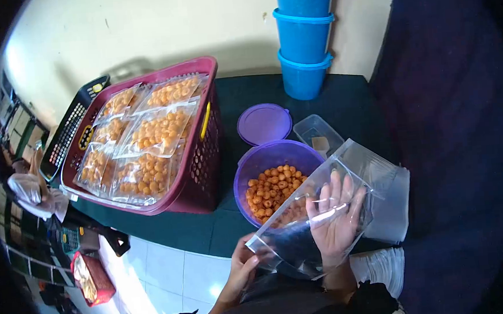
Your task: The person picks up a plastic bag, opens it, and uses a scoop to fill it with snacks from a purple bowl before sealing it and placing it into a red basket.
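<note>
My left hand point(244, 268) pinches the corner of a clear plastic bag point(288, 232) between thumb and fingers. The bag has a pale strip along its upper edge and hangs slanted, with nothing filled into it. Through the clear film shows my right hand point(337, 218), palm up with fingers stretched out and spread. I cannot tell whether it is inside the bag or behind it. Just beyond the bag stands a round purple tub point(243, 183) holding many small orange snack balls point(273, 190). The bag's upper edge overlaps the tub's right side in this view.
A maroon basket point(196, 154) holds filled snack bags point(158, 131), with a black basket point(68, 131) behind. A purple lid point(264, 123), a clear container point(318, 131), stacked plastic bags point(390, 206) and stacked blue buckets point(304, 56) share the dark-green-covered table point(247, 91). A person point(32, 190) stands at left.
</note>
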Demonstrator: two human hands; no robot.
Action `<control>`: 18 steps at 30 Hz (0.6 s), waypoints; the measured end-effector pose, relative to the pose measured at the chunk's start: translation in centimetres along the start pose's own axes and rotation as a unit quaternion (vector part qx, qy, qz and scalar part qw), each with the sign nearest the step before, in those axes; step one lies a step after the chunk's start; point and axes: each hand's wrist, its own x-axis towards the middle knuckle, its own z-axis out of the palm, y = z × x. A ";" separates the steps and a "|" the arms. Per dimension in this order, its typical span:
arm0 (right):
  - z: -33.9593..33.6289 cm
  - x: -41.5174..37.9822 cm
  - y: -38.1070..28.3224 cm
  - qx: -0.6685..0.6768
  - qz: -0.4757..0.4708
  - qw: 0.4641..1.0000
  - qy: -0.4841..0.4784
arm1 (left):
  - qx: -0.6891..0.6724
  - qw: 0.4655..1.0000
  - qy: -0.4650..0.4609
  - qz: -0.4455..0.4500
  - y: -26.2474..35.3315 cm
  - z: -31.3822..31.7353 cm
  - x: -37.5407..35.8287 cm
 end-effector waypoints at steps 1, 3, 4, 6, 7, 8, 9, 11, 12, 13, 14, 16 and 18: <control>-0.4 0.2 0.2 0.025 0.010 1.000 -0.007 | -0.062 0.995 -0.041 -0.064 0.1 -0.1 -0.6; -1.2 0.5 0.5 0.037 0.042 0.998 -0.009 | -0.116 0.985 -0.057 -0.115 0.4 1.2 -1.4; -1.5 0.5 0.7 0.041 0.066 0.997 -0.011 | -0.114 0.986 -0.048 -0.113 0.1 0.9 -1.6; -2.5 0.2 0.3 0.105 0.101 0.989 0.015 | -0.001 0.998 -0.032 -0.059 -0.6 -0.3 -2.0; -3.4 0.0 -0.4 0.082 0.133 0.988 0.011 | -0.006 1.000 0.017 -0.003 -0.4 -0.1 -1.9; -3.9 0.0 -1.0 0.057 0.163 0.985 0.004 | -0.017 0.999 0.032 0.017 0.1 -0.7 -1.7; -3.6 0.2 -1.5 0.058 0.171 0.984 0.011 | -0.028 0.996 0.072 0.045 0.5 -0.9 -1.6; -5.0 0.9 -3.6 0.079 0.271 0.953 -0.108 | -0.029 0.988 0.128 0.079 1.7 -1.0 -1.3; -5.7 1.0 -4.5 0.114 0.316 0.934 -0.121 | -0.019 0.986 0.145 0.085 2.5 -0.9 -1.3; -6.3 1.3 -5.3 0.111 0.354 0.920 -0.128 | -0.003 0.985 0.144 0.095 3.0 -1.1 -1.4; -6.5 1.4 -5.9 0.108 0.356 0.919 -0.130 | 0.008 0.984 0.145 0.101 3.5 -1.1 -1.4; -6.3 1.6 -6.5 -0.058 0.411 0.889 -0.192 | -0.009 0.983 0.150 0.107 3.8 -1.2 -1.4; -5.0 1.4 -7.5 -0.176 0.458 0.856 -0.165 | 0.018 0.982 0.147 0.117 3.8 -1.2 -1.2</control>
